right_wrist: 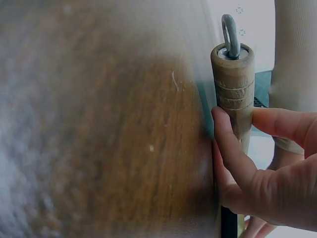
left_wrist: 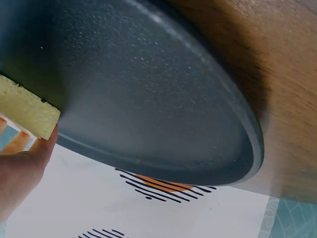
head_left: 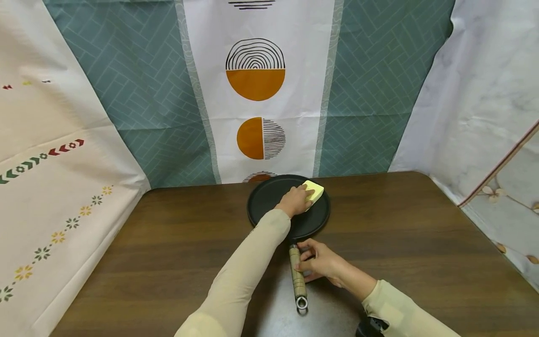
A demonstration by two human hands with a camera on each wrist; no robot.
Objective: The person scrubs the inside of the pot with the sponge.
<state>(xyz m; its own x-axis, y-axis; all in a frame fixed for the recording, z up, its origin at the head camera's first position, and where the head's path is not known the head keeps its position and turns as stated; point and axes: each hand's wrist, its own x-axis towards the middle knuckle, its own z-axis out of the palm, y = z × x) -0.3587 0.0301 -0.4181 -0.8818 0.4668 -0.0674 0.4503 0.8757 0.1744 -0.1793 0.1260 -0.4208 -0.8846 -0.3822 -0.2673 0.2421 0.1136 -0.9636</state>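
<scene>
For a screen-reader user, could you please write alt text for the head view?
A person's left hand holds a yellow sponge at the far right of a round black pan, while the right hand holds its tan handle. A brown table lies below.

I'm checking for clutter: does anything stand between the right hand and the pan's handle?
Nothing visible stands between them: the right hand holds the handle directly.

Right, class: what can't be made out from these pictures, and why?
Sponge: partly hidden behind the left hand, head view.
Pan: cut off by the top edge, left wrist view.
Handle: partly hidden behind the right hand, right wrist view.
Table: grain blurred at left, right wrist view.
</scene>
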